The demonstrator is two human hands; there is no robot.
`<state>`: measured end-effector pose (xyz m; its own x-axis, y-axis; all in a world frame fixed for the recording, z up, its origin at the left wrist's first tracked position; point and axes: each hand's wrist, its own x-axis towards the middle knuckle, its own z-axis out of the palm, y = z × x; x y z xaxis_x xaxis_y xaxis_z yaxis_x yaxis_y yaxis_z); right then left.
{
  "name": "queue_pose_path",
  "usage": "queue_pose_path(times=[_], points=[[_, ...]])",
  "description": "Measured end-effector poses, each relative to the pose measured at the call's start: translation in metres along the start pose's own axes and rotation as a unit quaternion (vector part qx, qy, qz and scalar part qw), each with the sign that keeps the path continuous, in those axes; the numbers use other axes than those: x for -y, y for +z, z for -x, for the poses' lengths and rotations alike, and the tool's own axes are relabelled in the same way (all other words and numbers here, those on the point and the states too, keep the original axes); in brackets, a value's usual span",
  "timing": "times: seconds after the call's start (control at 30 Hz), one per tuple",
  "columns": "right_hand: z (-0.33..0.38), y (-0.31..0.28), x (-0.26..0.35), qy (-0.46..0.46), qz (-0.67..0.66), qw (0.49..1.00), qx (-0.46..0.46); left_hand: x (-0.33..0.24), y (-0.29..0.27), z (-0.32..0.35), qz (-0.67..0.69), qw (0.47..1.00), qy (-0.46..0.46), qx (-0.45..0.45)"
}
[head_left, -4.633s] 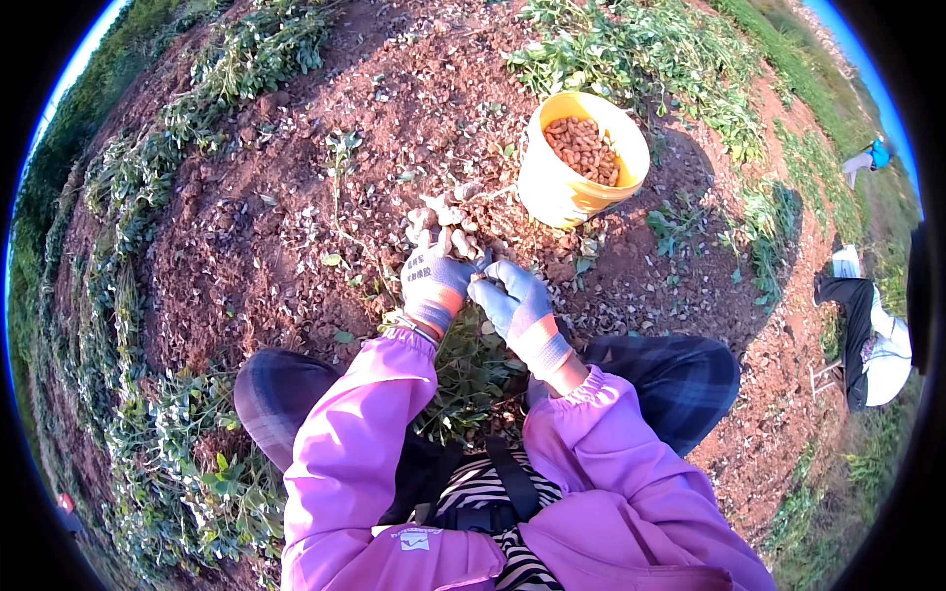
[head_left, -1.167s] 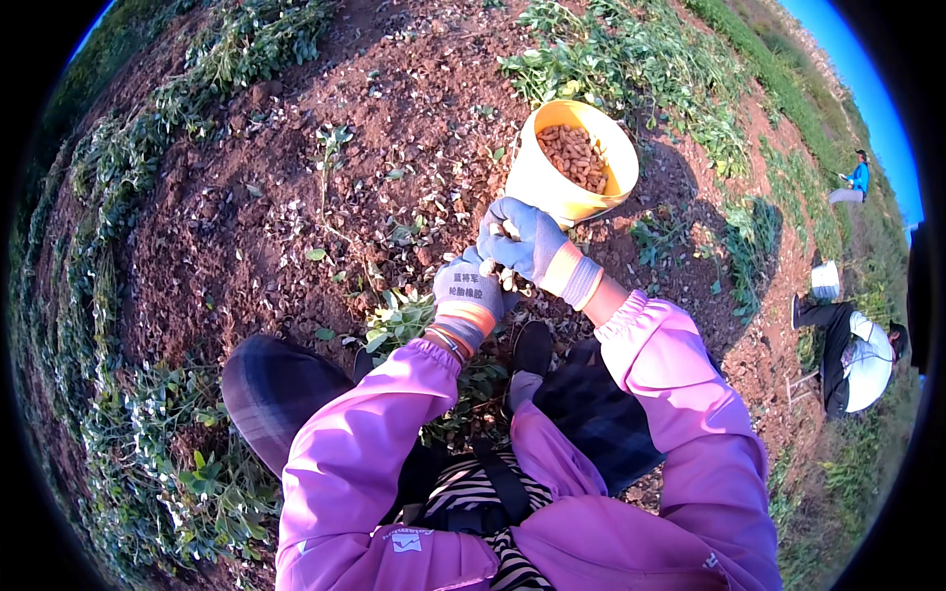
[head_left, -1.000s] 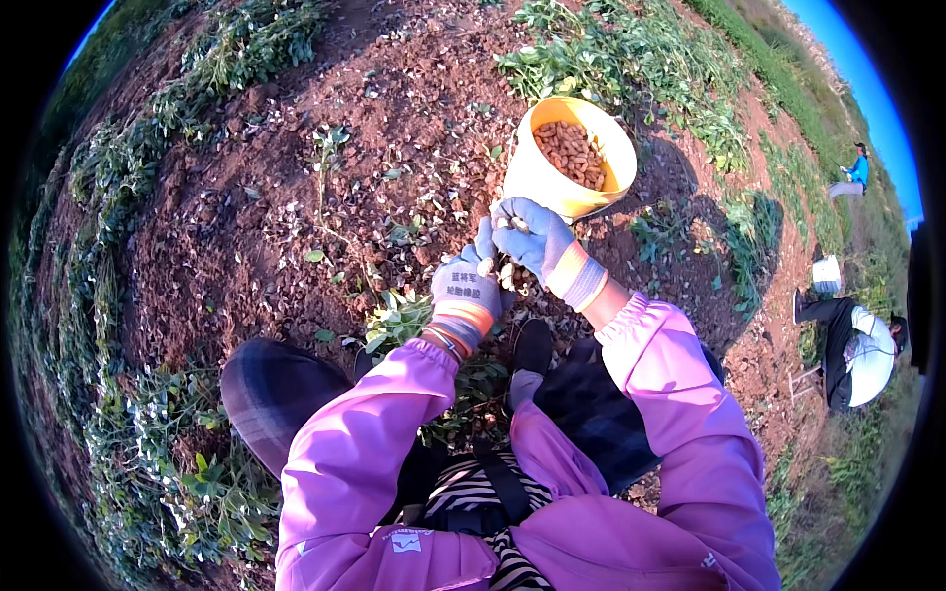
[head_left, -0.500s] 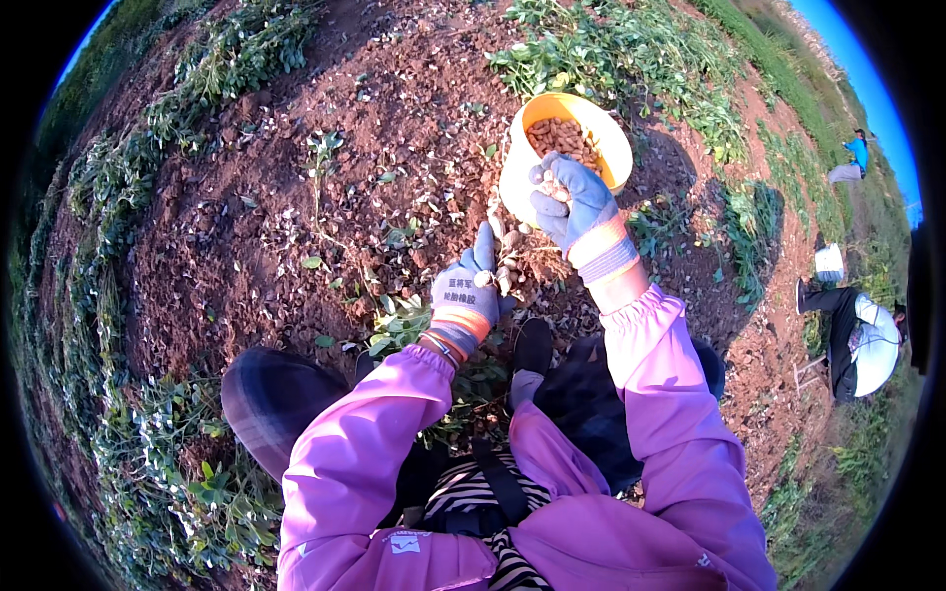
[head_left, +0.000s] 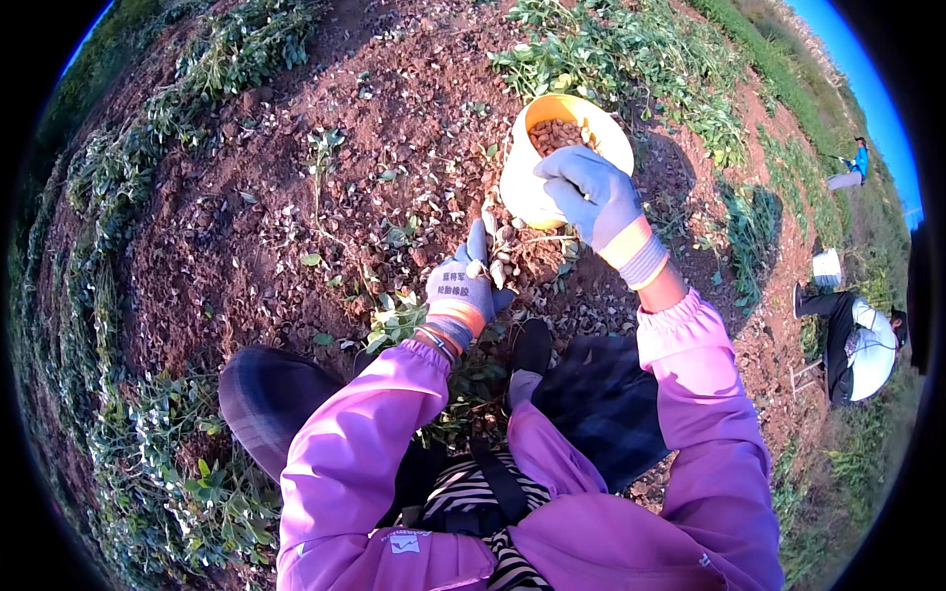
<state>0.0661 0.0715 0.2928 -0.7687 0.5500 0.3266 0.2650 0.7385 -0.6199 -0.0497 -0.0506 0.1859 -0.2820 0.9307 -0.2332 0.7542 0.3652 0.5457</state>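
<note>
My left hand (head_left: 461,288), in a grey glove with an orange cuff, is closed round a peanut plant (head_left: 394,321). Leaves stick out by the wrist, while peanuts (head_left: 501,264) and roots show past the fingers; the index finger points forward along them. A yellowish-white bucket (head_left: 527,192) stands on the soil just beyond, with shelled-looking tan peanuts, in their pods, (head_left: 558,134) inside. Over its near right rim is my right hand (head_left: 588,192), likewise gloved, back upward. Its fingers stretch leftward with the thumb apart, and nothing shows in them; the palm is hidden.
Pulled green plants (head_left: 621,59) lie beyond the bucket, and a leafy row (head_left: 128,158) runs along the left. Reddish soil (head_left: 256,256) is littered with dry leaves. At right, one person (head_left: 872,345) bends near a white bucket (head_left: 828,267); another person (head_left: 855,165) is farther off.
My right hand has turned from a palm-up grip on peanuts to back-up with fingers extended, letting them go at the bucket. It shifted slightly right and nearer; my left hand barely moved.
</note>
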Motion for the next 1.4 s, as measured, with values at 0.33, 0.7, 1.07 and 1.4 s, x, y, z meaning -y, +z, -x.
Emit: queue_pose_path(times=[0.33, 0.7, 1.07, 1.4], points=[[0.052, 0.064, -0.002, -0.106, 0.223, 0.96, 0.133, 0.003, 0.017, -0.009, 0.003, 0.998, 0.055, -0.03], [0.041, 0.053, 0.025, 0.274, -0.371, 0.886, 0.053, 0.001, 0.009, 0.001, -0.011, 0.999, 0.033, -0.011], [0.039, 0.076, 0.023, -0.01, 0.107, 0.975, 0.193, -0.007, 0.003, 0.001, 0.01, 0.994, 0.09, -0.068], [0.042, 0.071, 0.002, 0.233, -0.51, 0.827, 0.036, 0.017, 0.019, -0.006, 0.149, 0.979, 0.119, -0.078]])
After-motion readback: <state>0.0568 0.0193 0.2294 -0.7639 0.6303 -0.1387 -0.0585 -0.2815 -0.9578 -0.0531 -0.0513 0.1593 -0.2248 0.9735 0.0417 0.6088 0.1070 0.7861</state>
